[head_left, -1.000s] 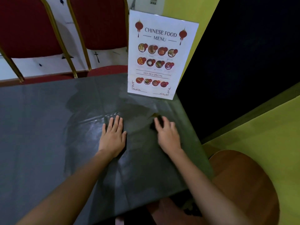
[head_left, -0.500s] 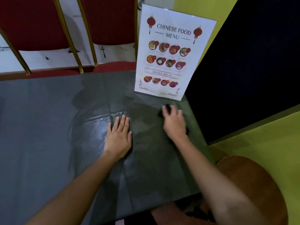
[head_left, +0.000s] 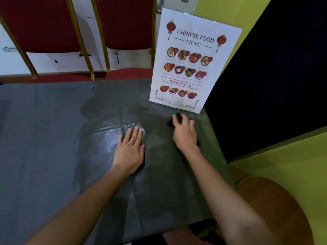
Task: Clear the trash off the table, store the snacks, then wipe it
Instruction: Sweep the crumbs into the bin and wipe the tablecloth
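Wipe log. I see one dark cloth (head_left: 178, 116) near the table's (head_left: 53, 138) far right corner, just short of the one menu stand (head_left: 191, 68). The right hand (head_left: 184, 134) presses on it, fingers laid over it. The left hand (head_left: 130, 149) lies flat, fingers straight, holding nothing. Versus 1.0 s ago, the right hand and cloth are nearer the stand and the left is in the same spot. Two red chairs (head_left: 40, 23) stand beyond the far edge.
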Demonstrator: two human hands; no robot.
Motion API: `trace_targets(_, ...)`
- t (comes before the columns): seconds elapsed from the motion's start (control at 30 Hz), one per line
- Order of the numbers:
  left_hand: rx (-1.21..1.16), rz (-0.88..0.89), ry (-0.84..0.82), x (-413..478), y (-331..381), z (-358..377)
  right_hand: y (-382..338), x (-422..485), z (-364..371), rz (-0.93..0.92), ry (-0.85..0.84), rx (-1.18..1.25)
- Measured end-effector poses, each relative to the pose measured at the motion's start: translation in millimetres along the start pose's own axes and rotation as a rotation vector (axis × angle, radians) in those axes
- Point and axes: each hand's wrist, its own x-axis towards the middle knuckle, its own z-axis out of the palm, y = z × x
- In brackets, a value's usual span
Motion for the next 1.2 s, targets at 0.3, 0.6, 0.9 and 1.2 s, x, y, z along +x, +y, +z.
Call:
trace_targets(0.3,0.045,-0.030,0.063,21.7,-42.5,-26.0,-60.6,21.5,3.9,0.417,0.029,0.244)
trace_targets(0.6,0.007,-0.039,-0.058,30.2,-74.0,-36.0,-75.1,34.9,9.0,0.229,0.051,0.068)
trace_targets(0.9,0.009,-0.011,-0.066,30.3,-77.9,-29.6,-71.7,26.3,1.8,0.528,0.086,0.123)
trace_targets(1.2,-0.036,0.014,0.010,-13.4,-86.2,-22.9,-58.1,-18.4,6.2,0.073,0.006,-0.027)
